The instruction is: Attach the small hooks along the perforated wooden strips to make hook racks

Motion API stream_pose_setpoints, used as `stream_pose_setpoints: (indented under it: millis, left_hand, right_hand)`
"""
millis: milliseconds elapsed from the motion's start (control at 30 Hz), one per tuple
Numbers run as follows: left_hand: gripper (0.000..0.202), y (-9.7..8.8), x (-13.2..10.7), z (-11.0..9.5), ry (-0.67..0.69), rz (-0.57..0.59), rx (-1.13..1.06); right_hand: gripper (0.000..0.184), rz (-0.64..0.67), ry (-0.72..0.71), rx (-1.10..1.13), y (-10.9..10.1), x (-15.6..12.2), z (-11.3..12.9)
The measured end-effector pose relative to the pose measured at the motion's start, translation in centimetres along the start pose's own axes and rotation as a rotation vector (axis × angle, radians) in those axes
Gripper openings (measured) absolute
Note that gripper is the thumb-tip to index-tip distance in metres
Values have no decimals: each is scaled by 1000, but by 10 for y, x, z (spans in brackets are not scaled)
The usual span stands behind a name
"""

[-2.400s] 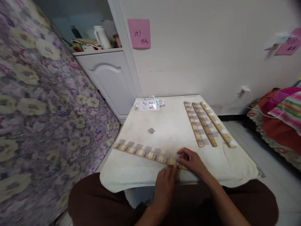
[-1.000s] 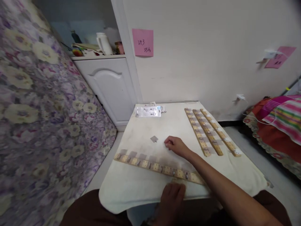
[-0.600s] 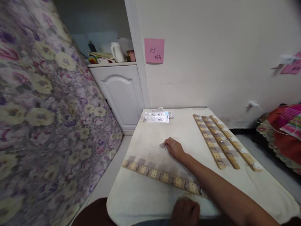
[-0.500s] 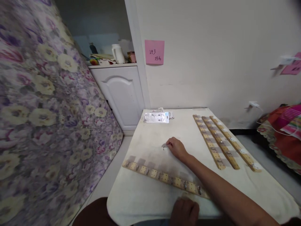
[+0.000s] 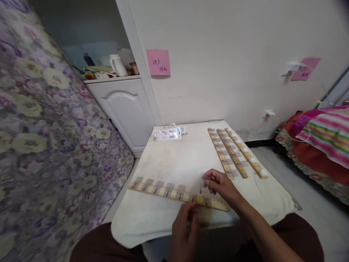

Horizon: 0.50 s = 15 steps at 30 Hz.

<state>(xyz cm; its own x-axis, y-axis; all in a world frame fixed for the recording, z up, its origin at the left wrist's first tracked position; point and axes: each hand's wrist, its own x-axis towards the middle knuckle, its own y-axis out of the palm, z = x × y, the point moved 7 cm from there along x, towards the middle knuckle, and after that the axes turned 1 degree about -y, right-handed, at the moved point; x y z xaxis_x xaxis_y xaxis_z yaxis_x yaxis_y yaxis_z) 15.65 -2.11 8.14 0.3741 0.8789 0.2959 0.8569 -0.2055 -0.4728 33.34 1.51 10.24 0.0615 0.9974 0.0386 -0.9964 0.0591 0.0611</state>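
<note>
1. Fingers of my right hand are pinched narrow on a small metal piece, which hangs just above the long wooden strip.
2. My left hand is at the near edge of the table. Its fingers are curled close together just beside the strip, and I cannot tell if they hold something.
3. Nothing stands between the hands and the strip. Three similar strips lie side by side toward the far right corner, well apart. A clear packet lies at the far left corner.
4. Around the table I see a flowered mattress on the left and a white cabinet behind it.
5. The long strip lies along the near edge with its long axis going left to right, the right end a little nearer to me.
6. On the wall a pink note reads "243", and the marks under the number I cannot read.
</note>
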Motion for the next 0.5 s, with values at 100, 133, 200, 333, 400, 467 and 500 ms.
stream_pose_setpoints:
  millis: [100,133,200,333,400,467,500]
  left_hand:
    - [27,6,4,-15,-90,18,-47]
    - [28,13,3,-18,-102,63,-56]
    - [24,32,-3,-19,-109,177,-45]
    - [19,63,-19,-18,-22,349,58]
    - [21,72,-24,-18,34,395,94]
    - [23,77,-25,-16,62,411,122]
    - [24,79,-25,-15,69,413,134]
  right_hand:
    - [21,-54,12,-32,-22,-25,-10]
    - [24,-80,15,-57,-32,-32,-16]
    - [27,-136,16,-124,-52,-44,-28]
    - [24,-159,53,-222,-77,-58,-56]
    - [23,-163,66,-243,-80,-61,-65]
    - [22,-174,64,-258,-79,-60,-69]
    - [22,-182,61,-269,-78,-60,-70]
